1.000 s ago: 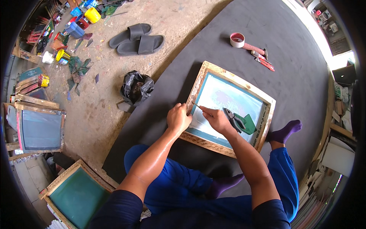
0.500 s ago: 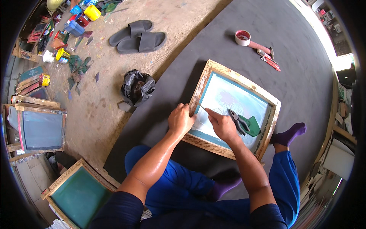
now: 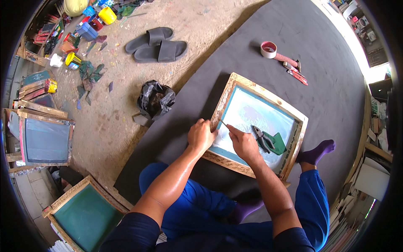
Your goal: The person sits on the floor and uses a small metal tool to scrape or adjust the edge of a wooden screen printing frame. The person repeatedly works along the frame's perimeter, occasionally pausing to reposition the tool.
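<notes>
The wooden frame [image 3: 269, 97] has mesh [image 3: 256, 113] spanning it; how much of its left rail is done or left, I can't tell. That rail lies under the tip of the thin tool [image 3: 223, 123] pinched in my right grip [image 3: 244, 143]. My left hand [image 3: 201, 135] presses beside it, its hold unclear; pliers [image 3: 262, 137] lie near my right.

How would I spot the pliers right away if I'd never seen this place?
Find the big dark grey surface, then the wooden screen frame lying on it. Inside that frame, on the pale mesh, the pliers lie beside a dark green scrap, partly overlapping it. Unlike that plain, flat scrap, they have a metal head and two black handles.
</notes>
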Available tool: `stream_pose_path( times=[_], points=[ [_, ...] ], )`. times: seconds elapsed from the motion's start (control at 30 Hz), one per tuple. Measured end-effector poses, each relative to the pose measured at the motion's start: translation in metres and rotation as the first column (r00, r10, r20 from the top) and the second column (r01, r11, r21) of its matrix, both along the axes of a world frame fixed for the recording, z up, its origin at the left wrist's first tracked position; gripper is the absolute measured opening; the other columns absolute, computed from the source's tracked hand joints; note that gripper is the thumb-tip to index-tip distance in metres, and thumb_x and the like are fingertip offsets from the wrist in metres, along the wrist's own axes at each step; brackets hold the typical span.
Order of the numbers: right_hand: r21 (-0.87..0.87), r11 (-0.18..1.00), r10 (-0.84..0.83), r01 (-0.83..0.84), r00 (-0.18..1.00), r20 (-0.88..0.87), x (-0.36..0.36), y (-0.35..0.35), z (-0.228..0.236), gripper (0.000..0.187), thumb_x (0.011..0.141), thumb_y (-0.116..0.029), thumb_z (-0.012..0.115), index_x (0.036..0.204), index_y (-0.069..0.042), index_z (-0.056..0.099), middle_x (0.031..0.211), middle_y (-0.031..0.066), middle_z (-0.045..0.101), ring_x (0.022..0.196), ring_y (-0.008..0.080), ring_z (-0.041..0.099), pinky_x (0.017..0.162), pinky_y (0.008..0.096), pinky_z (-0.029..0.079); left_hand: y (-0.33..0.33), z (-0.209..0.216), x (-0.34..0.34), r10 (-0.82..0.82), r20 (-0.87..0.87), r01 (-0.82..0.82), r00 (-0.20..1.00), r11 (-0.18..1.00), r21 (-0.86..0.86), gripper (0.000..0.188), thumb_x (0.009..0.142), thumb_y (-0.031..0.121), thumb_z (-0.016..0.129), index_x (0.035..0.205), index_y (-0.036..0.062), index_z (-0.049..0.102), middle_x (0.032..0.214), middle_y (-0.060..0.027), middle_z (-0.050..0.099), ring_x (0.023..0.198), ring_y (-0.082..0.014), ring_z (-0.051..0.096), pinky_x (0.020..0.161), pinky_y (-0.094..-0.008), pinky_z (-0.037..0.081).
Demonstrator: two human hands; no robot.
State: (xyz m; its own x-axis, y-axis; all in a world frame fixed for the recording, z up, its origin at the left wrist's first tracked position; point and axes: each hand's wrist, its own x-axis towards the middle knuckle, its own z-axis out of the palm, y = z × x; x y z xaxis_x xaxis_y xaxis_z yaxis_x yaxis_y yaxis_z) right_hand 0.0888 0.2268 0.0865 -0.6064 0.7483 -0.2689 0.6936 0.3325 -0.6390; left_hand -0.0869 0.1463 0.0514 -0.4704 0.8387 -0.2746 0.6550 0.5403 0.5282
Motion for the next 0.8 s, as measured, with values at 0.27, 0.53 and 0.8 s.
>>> stream_pose_path(
  times=[0.27, 0.53, 0.8],
  points=[
    [0.022, 1.000, -0.005, 0.005, 1.000, -0.002, -0.001, -0.002, 0.002, 0.032, 0.100, -0.023, 0.064, 0.131, -0.021, 0.072, 0.082, 0.0259, 0.071, 0.077, 0.0458, 0.071, 0.070, 0.0537, 0.058, -0.001, 0.002, -0.001, 0.008, 0.017, -0.008, 1.000, 1.000, 0.015, 0.037, 0.081, 0.031, 0.085, 0.095, -0.0009, 0.072, 0.096, -0.0191, 0.070, 0.094, -0.0409, 0.071, 0.082, -0.0498, 0.057],
    [0.060, 0.989, 0.115, -0.135, 0.958, 0.261, -0.019, -0.002, 0.031, 0.039, 0.099, -0.016, 0.058, 0.137, -0.018, 0.064, 0.081, 0.0261, 0.073, 0.077, 0.0440, 0.074, 0.071, 0.0543, 0.059, -0.004, -0.006, 0.000, -0.012, -0.018, 0.014, 1.000, 0.994, 0.105, 0.033, 0.079, 0.027, 0.085, 0.090, -0.0006, 0.072, 0.090, -0.0173, 0.069, 0.087, -0.0392, 0.071, 0.079, -0.0486, 0.057],
    [-0.032, 0.997, 0.080, -0.075, 0.976, 0.201, -0.021, -0.008, 0.005, 0.044, 0.098, -0.015, 0.056, 0.142, -0.015, 0.060, 0.083, 0.0273, 0.073, 0.085, 0.0430, 0.075, 0.075, 0.0552, 0.060, -0.002, -0.011, 0.004, -0.025, -0.039, 0.029, 0.999, 0.995, 0.095, 0.029, 0.078, 0.020, 0.083, 0.090, -0.0024, 0.070, 0.092, -0.0185, 0.070, 0.087, -0.0384, 0.072, 0.079, -0.0476, 0.059]
  ],
)
